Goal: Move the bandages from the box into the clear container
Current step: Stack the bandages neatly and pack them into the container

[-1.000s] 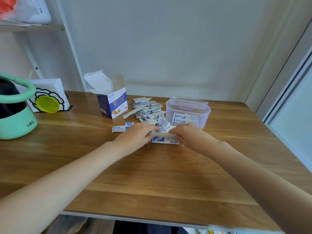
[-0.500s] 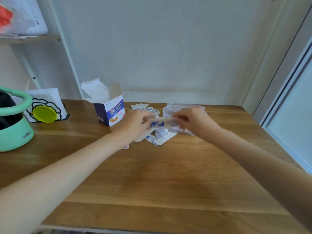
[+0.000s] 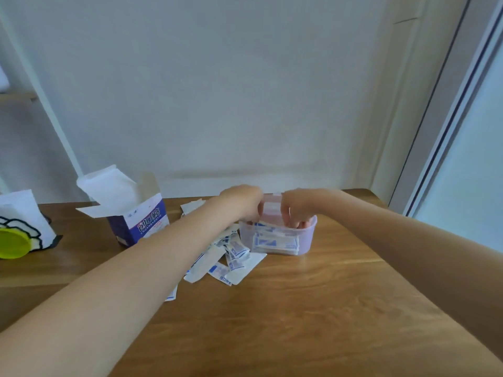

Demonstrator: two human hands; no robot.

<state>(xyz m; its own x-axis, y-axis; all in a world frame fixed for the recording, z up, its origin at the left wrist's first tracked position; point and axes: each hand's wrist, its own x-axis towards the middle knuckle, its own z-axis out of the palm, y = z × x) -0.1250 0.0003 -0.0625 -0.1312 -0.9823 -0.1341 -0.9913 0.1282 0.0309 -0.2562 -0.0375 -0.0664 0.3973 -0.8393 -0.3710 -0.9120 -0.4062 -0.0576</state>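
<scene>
The clear container [image 3: 307, 240] stands at the back of the wooden table, with white-and-blue bandages [image 3: 275, 242] stacked flat inside it. My left hand [image 3: 242, 198] and my right hand [image 3: 298, 208] are over its mouth, fingers reaching down inside. Between them they hold a bunch of bandages, mostly hidden by the hands. A loose pile of bandages [image 3: 231, 257] lies on the table just left of the container. The open blue-and-white box [image 3: 141, 221] stands further left, flaps up.
The container's lid [image 3: 272, 205] leans behind the hands. A white paper bag with a yellow-green disc [image 3: 13, 243] sits at the far left table edge. A white wall runs behind the table, and a window frame [image 3: 446, 126] rises at the right.
Both hands picked up a bunch of bandages from the pile, carried it up and to the right, and now lower it into the clear container. The view has tilted upward.
</scene>
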